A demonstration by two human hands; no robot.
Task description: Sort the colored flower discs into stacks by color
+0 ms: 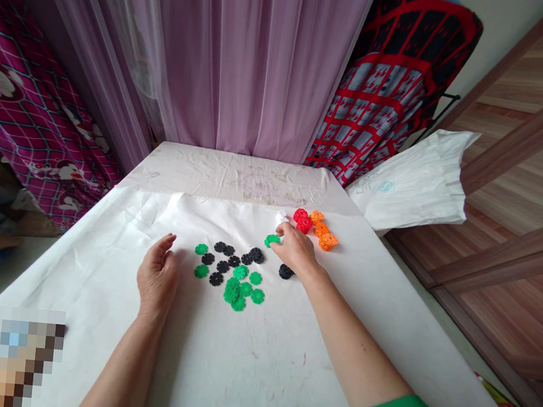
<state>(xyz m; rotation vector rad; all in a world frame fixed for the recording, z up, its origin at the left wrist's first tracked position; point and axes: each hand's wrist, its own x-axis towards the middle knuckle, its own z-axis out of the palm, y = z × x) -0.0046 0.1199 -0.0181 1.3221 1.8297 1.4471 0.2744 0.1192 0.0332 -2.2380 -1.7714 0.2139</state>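
Observation:
My right hand [295, 248] reaches to the far part of the pile. Its thumb and forefinger close around a green snowflake disc [271, 240], perhaps more than one. Just beyond the fingertips are white discs [282, 216]. My left hand [157, 274] rests on its side on the table, fingers loosely apart with nothing in them. Between the hands lie several black discs [223, 267] and green discs [232, 290], partly overlapping. A small black stack [286, 271] sits beside my right wrist.
Red discs [302, 221] and orange discs [328, 241] are piled beyond my right hand. A white cloth covers the table [257, 367]. At its far right edge stands a white bag [416, 181]. A purple curtain [246, 62] hangs behind.

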